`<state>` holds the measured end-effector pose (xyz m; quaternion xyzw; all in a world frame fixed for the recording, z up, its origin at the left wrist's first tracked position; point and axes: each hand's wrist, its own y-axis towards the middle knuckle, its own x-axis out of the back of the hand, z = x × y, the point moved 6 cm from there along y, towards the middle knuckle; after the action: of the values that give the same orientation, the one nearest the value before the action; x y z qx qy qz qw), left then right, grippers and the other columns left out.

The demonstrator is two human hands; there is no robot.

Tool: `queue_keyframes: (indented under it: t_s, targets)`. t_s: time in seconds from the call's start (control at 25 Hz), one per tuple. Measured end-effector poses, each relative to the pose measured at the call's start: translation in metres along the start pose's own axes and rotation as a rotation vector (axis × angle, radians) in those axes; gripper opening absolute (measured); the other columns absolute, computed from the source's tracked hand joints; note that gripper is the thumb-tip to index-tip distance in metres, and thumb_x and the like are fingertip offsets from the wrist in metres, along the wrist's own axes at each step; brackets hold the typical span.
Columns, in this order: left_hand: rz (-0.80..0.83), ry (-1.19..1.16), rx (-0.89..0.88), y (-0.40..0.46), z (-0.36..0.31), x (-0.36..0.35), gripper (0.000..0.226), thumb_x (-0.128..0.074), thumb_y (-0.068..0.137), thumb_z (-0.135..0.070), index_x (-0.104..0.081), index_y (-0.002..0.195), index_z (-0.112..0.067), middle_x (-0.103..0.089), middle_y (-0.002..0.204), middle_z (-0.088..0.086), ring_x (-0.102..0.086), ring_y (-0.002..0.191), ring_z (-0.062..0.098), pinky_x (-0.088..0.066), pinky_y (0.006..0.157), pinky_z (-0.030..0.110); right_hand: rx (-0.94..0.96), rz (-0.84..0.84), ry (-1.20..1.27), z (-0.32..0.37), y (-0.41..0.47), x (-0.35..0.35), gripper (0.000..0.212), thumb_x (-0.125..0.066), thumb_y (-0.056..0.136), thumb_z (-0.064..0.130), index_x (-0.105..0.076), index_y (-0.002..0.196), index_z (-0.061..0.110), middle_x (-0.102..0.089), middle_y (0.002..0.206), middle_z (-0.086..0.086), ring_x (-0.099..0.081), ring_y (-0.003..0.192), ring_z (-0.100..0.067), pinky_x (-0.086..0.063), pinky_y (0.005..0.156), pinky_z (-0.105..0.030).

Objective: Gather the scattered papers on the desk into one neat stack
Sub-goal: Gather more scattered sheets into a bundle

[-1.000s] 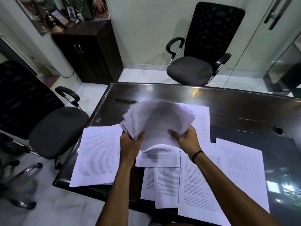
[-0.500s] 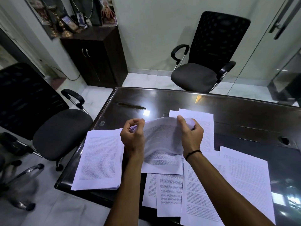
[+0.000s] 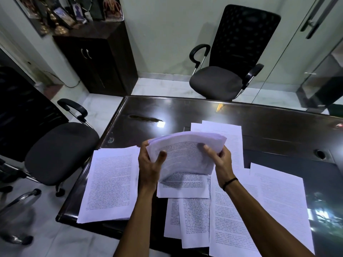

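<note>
A curved bundle of printed sheets [image 3: 185, 153] hangs above the dark glossy desk [image 3: 185, 112]. My left hand [image 3: 148, 164] grips its left edge and my right hand [image 3: 219, 160] grips its right edge. Under the bundle lies a sideways sheet [image 3: 185, 188]. A thick stack of pages [image 3: 111, 182] rests at the desk's left front corner, overhanging the edge. More loose sheets lie in front [image 3: 193, 219], at the right [image 3: 274, 206] and behind the bundle [image 3: 232, 134].
One black office chair [image 3: 222, 78] stands beyond the desk and another [image 3: 55, 149] at its left side. A dark cabinet [image 3: 96, 60] with ornaments is at the back left. A cable hole [image 3: 320, 153] sits in the desk at the right.
The fanned bundle was lowered, bent between both hands and squared up. It is now a tighter, arched pack with its printed side facing me.
</note>
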<state>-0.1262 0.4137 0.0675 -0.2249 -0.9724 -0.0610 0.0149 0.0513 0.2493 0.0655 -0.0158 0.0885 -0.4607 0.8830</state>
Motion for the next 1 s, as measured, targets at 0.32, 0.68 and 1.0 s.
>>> queue_keyframes:
  t_s: [0.32,0.68,1.0]
  targets:
    - [0.09,-0.046,0.315,-0.009,0.038,-0.017,0.041,-0.085,0.067,-0.026,-0.072,0.104,-0.015,-0.076,0.093,0.001,-0.073,0.09,0.019,-0.057,0.067,0.024,-0.235,-0.102,-0.05,-0.041,0.0,-0.011,0.029,-0.077,0.074,0.001,-0.069,0.098,0.016,-0.071,0.097,-0.008,-0.066,0.091,-0.025,-0.055,0.064,-0.025]
    - [0.039,-0.013,0.352,-0.007,0.012,-0.01,0.034,-0.068,0.087,0.002,-0.065,0.082,-0.032,-0.068,0.071,-0.019,-0.066,0.072,-0.004,-0.046,0.058,0.003,-0.192,-0.142,-0.107,-0.028,-0.001,-0.008,0.026,-0.063,0.08,-0.01,-0.065,0.102,0.005,-0.068,0.087,-0.006,-0.062,0.079,-0.021,-0.056,0.068,-0.032]
    - [0.079,0.211,0.487,-0.025,0.031,0.001,0.014,-0.062,0.097,-0.013,-0.067,0.11,-0.015,-0.07,0.105,0.004,-0.066,0.087,0.015,-0.046,0.074,0.026,-0.267,-0.058,-0.344,-0.041,-0.005,-0.001,0.011,-0.058,0.084,0.0,-0.062,0.091,0.006,-0.066,0.092,-0.012,-0.059,0.085,-0.031,-0.052,0.067,-0.039]
